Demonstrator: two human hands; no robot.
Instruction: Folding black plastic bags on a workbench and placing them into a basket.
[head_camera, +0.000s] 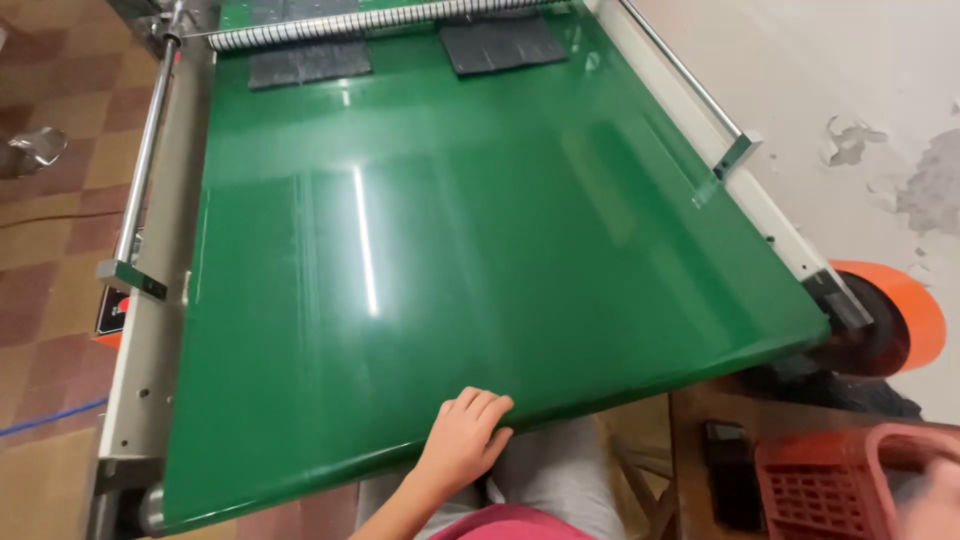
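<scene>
Seemingly waiting at the near end of a machine, a person is resting the left hand (462, 438) at the lower centre of the frame, fingers (480, 405) lying loosely open and curled over the near edge of a glossy green conveyor belt (480, 240); the hand is gripping nothing. The right hand (935, 495) is showing only as a blur at the lower right corner, just beside the rim of a red plastic basket (815, 485), and I cannot tell whether it is holding anything. The belt is filling most of the frame, its long axis running from the lower edge up towards the top. Two dark flat sheets (505, 45) are lying side by side on it at the top, just below a ribbed roller (380, 20), probably because they are riding down towards the waiting hand. An orange wheel (900, 315) is sitting at the right edge.
</scene>
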